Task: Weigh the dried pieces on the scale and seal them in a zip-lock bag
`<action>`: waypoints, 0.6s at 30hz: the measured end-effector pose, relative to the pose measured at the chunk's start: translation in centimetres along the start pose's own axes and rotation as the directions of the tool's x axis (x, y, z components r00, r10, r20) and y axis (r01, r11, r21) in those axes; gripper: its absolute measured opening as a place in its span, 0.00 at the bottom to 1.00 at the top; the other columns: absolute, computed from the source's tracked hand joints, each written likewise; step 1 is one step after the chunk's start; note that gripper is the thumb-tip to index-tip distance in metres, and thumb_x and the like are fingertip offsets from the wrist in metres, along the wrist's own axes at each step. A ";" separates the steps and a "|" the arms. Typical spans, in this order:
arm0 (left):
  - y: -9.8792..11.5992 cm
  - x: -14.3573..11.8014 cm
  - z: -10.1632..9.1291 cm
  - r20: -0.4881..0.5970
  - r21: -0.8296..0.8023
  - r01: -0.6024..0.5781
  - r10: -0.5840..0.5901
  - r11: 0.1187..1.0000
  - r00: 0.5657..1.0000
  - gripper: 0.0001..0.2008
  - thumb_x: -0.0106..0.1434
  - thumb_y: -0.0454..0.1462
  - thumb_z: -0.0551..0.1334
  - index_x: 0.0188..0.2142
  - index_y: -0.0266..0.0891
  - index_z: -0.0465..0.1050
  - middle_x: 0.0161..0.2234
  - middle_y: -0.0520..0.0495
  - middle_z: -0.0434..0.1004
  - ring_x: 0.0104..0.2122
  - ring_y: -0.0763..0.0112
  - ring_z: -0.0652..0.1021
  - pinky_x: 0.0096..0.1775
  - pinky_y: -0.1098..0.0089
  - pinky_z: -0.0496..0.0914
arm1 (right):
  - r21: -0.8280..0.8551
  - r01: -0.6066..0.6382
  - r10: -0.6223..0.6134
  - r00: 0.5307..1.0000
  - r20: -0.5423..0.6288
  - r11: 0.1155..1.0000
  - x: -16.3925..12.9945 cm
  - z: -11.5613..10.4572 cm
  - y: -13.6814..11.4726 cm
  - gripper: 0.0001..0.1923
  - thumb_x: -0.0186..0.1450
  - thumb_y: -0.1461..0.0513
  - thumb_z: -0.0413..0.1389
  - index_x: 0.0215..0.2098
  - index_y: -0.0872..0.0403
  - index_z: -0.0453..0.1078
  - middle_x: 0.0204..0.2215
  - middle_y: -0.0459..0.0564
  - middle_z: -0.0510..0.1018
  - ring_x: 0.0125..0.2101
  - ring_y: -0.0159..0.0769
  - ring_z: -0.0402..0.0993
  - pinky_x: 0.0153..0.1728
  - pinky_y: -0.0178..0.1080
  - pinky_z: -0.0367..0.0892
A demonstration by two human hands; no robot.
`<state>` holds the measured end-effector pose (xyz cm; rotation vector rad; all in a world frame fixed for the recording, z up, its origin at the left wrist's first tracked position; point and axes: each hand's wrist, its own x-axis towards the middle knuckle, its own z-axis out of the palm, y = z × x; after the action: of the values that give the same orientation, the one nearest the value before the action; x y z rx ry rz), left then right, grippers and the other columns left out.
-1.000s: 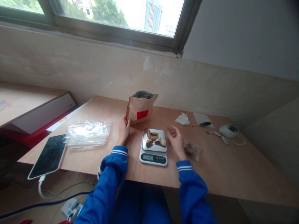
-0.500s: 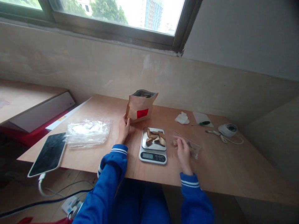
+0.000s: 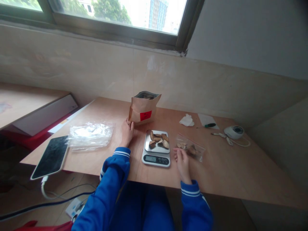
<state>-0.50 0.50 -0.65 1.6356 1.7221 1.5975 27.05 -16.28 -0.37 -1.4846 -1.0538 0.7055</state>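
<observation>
Small clear bag [image 3: 191, 149], part-filled with brown pieces, lying just right of the scale [image 3: 156, 150] on the tabletop [image 3: 228, 173]; judged light, limp, slippery, best pinched at its near edge, where the right hand [image 3: 182, 160] rests with loosely spread fingers, while the left hand [image 3: 126, 131] lies open-fingered against the paper pouch [image 3: 142, 108] behind the scale.

Blue sleeves [image 3: 113, 179] with white-striped cuffs [image 3: 190, 192], blue trousers [image 3: 144, 208]

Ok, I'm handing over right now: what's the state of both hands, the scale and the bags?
Left hand: flat on the table, fingertips at the base of the open brown pouch.
Right hand: empty, resting beside the scale, next to the small clear bag holding a few pieces.
Done: dried pieces lie on the scale pan, display lit.
Left: those pieces are not bagged; spare clear bags lie far left.
</observation>
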 end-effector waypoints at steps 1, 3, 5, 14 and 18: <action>0.6 -0.2 -0.4 -0.016 0.056 0.004 -0.003 0.998 1.000 0.22 0.63 0.38 0.56 0.56 0.32 0.61 0.52 0.32 0.70 0.52 0.56 0.72 0.54 0.53 0.65 | 0.004 -0.006 0.006 1.000 0.005 1.000 0.0 0.0 0.0 0.25 0.63 0.43 0.50 0.36 0.55 0.72 0.31 0.51 0.74 0.25 0.33 0.65 0.27 0.37 0.63; 2.0 -0.8 -1.6 -0.055 0.125 0.001 0.006 0.992 0.998 0.21 0.64 0.36 0.54 0.55 0.30 0.62 0.51 0.31 0.69 0.50 0.57 0.72 0.52 0.55 0.66 | 0.012 -0.017 0.017 1.000 0.017 1.000 0.0 0.1 0.0 0.24 0.63 0.43 0.50 0.36 0.55 0.71 0.30 0.51 0.74 0.25 0.33 0.65 0.27 0.37 0.63; 3.7 -1.8 -3.8 -0.117 0.193 -0.029 0.052 0.981 0.992 0.17 0.64 0.34 0.52 0.52 0.32 0.66 0.49 0.35 0.70 0.49 0.58 0.71 0.52 0.56 0.65 | 0.017 -0.018 0.017 1.000 0.025 1.000 -0.1 0.1 -0.1 0.24 0.63 0.43 0.50 0.36 0.55 0.71 0.31 0.50 0.75 0.25 0.33 0.66 0.28 0.37 0.63; 4.6 -5.5 -12.1 -0.170 0.622 0.314 -0.268 0.717 0.948 0.21 0.61 0.35 0.56 0.52 0.32 0.70 0.51 0.32 0.70 0.49 0.43 0.69 0.48 0.48 0.65 | -0.043 0.025 -0.023 0.999 0.033 0.999 -0.1 0.1 -0.5 0.23 0.64 0.44 0.50 0.34 0.55 0.71 0.29 0.51 0.76 0.27 0.37 0.68 0.31 0.39 0.66; 3.2 -5.6 -12.7 -0.085 0.659 0.296 -0.322 0.692 0.943 0.21 0.62 0.38 0.55 0.52 0.31 0.72 0.51 0.31 0.71 0.49 0.43 0.70 0.48 0.50 0.65 | -0.041 0.028 -0.027 0.999 0.031 0.999 0.0 0.1 -0.5 0.24 0.64 0.43 0.49 0.34 0.55 0.72 0.29 0.51 0.76 0.26 0.37 0.68 0.31 0.39 0.66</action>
<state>-7.10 -11.27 3.85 1.4783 2.5772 0.8103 26.80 -16.25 0.08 -1.4964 -1.1163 0.6923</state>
